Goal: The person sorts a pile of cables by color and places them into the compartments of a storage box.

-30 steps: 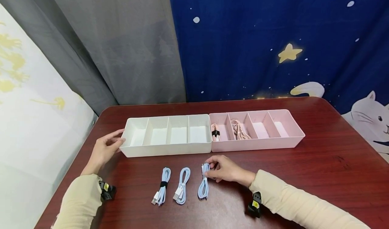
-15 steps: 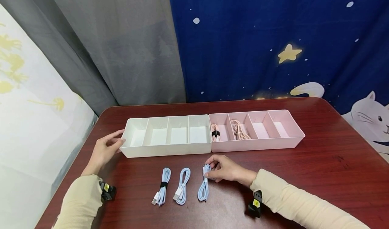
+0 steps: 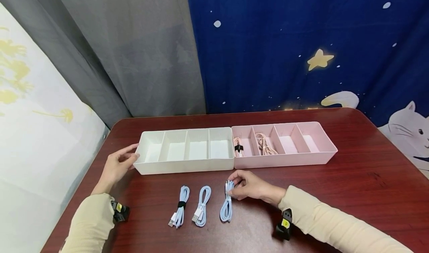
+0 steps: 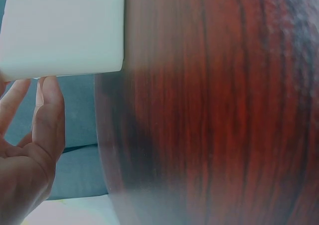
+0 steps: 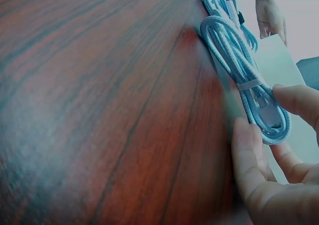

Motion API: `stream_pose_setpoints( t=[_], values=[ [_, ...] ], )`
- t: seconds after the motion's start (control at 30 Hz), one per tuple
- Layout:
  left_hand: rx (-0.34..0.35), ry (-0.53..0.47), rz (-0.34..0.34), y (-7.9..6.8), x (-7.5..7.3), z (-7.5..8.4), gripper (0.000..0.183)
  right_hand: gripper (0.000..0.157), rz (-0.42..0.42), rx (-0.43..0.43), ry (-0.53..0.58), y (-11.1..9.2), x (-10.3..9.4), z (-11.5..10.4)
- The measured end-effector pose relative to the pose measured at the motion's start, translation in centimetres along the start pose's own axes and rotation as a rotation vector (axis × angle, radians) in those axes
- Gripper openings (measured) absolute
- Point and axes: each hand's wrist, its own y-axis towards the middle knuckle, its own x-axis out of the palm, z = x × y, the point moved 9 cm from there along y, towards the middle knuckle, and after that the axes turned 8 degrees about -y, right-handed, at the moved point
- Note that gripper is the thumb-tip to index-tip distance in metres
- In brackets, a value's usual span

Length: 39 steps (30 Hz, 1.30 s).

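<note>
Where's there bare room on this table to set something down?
The table is bare right of the pink tray, up to the right sleeve, and between the left wrist camera and leftmost blue cable. Crowded: in front of the white tray, with the middle blue cable and the right grip holding the rightmost blue cable.

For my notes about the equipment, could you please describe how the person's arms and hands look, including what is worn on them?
The left sleeve and right sleeve are long and cream-coloured. The left camera and right camera, worn at the wrists, are black, each with a yellow patch. The left hand and right hand wear no gloves.
</note>
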Motion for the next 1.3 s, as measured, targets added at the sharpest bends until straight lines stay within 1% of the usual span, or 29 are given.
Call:
stream_pose_setpoints(
  t=[0.13, 0.27, 0.4, 0.67, 0.87, 1.03, 1.3],
  values=[
    [-0.005, -0.012, -0.002, 0.04, 0.05, -0.08, 0.048, 0.036, -0.001, 0.016, 0.011, -0.01, -0.03, 0.13],
    [-0.009, 0.007, 0.002, 0.04, -0.01, -0.14, 0.048, 0.036, -0.008, 0.029, 0.026, -0.04, 0.02, 0.15],
    [-0.011, 0.029, 0.002, -0.02, -0.04, -0.22, 0.048, 0.036, -0.027, 0.016, 0.054, -0.07, 0.14, -0.11],
    [-0.025, 0.029, -0.001, -0.06, -0.06, -0.26, 0.049, 0.036, -0.052, -0.013, 0.086, 0.32, 0.25, -0.37],
    [-0.023, 0.031, 0.001, -0.05, -0.07, -0.22, 0.049, 0.036, -0.050, -0.019, 0.103, 0.31, 0.26, -0.42],
    [-0.016, 0.035, 0.004, -0.07, -0.07, -0.21, 0.048, 0.036, -0.023, -0.021, 0.090, 0.30, 0.29, -0.55],
    [-0.007, 0.028, 0.003, -0.09, -0.03, -0.14, 0.048, 0.040, -0.013, -0.033, 0.149, 0.08, 0.64, -0.66]
  ],
)
